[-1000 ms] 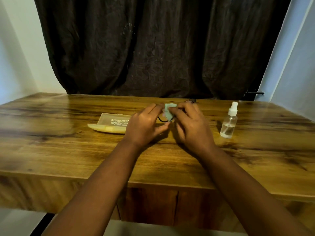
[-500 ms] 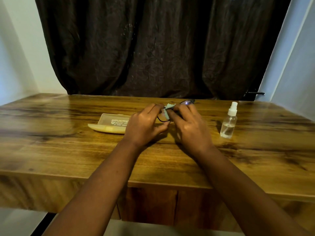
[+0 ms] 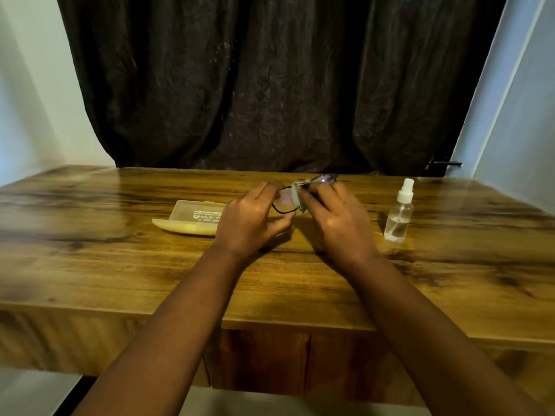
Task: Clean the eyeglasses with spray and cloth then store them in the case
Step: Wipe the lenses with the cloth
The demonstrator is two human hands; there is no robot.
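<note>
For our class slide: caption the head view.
Left hand holds eyeglasses; right hand wipes with cloth.

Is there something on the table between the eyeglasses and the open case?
Only the left hand holding the eyeglasses; the case lies open just beyond it, nothing else visible between.

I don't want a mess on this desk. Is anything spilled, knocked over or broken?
Nothing stands out. The spray bottle stands upright, the case lies open, and the left hand holds the eyeglasses while the right hand wipes with the cloth.
</note>
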